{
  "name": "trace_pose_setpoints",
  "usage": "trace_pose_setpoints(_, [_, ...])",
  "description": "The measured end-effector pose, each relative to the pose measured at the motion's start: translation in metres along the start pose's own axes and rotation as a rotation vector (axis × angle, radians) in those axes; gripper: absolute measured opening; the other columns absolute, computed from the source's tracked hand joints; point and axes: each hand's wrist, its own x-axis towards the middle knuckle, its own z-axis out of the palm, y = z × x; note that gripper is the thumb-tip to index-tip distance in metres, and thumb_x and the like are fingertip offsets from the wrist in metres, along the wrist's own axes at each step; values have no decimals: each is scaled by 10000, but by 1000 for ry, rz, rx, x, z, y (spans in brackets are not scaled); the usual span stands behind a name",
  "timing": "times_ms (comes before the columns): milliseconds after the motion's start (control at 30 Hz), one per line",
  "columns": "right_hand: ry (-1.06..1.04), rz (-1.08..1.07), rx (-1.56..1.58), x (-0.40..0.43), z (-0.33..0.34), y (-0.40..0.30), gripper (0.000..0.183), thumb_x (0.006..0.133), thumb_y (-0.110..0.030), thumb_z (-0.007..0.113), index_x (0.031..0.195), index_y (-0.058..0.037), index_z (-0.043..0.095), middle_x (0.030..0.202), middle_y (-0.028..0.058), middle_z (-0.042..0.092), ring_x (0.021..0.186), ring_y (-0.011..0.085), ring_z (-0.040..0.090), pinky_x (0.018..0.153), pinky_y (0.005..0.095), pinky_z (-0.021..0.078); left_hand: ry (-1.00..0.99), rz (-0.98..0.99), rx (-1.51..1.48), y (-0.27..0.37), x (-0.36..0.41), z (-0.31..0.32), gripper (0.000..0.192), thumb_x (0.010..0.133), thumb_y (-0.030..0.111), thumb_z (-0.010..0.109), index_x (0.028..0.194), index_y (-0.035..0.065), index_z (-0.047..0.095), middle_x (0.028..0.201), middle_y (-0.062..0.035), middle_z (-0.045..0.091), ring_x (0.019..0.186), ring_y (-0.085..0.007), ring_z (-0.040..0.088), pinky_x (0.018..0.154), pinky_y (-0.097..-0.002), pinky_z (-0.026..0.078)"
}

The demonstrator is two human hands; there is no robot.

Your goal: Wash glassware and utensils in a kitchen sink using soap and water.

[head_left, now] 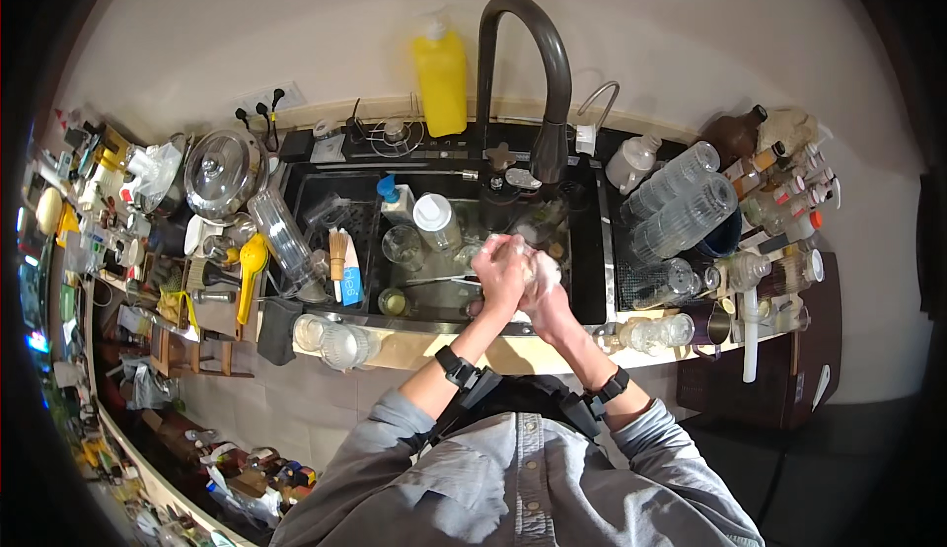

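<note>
My left hand (501, 275) and my right hand (546, 294) are pressed together above the black sink (590, 273), with white foam over the fingers. Whether anything is held between the palms is hidden. To their left, inside the basin, stand a clear bottle with a white lid (435, 215), a glass (403, 246) and a small cup of yellowish liquid (393, 301). Behind my hands, the dark gooseneck faucet (556, 66) arches over the sink's back edge.
Stacked clear cups (684, 221) lean on the right drainer. A bamboo whisk (337, 255) and a yellow citrus squeezer (252, 266) lie left. Glasses (344, 343) line the front counter edge. A yellow pump bottle (441, 84) stands by the wall.
</note>
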Motion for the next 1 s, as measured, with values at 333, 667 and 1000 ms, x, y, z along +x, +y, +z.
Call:
trace_pose_setpoints(333, [-175, -352, -690, -18, -19, -25, 443, 896, -318, 469, 1161, 36, 461, 1136, 195, 494, 1073, 293, 502, 925, 327, 379, 55, -990, -596, -20, 27, -5, 174, 785, 225, 583, 775, 52, 556, 722, -93, 598, 636, -227, 592, 610, -341, 507])
trace_pose_setpoints(667, [206, -715, -917, -6, -27, 12, 184, 845, -174, 492, 934, -20, 535, 940, 196, 526, 882, 362, 501, 740, 430, 403, 91, -609, -542, -12, -21, 19, 83, 889, 134, 553, 859, 62, 521, 788, -45, 582, 667, -142, 570, 569, -288, 499])
trace_pose_setpoints(1000, [-8, -628, -694, -10, -40, -9, 113, 809, -83, 525, 868, 13, 519, 725, 134, 537, 620, 258, 508, 609, 324, 435, -926, -953, -95, 34, 19, -36, 245, 768, 148, 684, 918, 36, 526, 848, -36, 578, 737, -110, 581, 597, -254, 483])
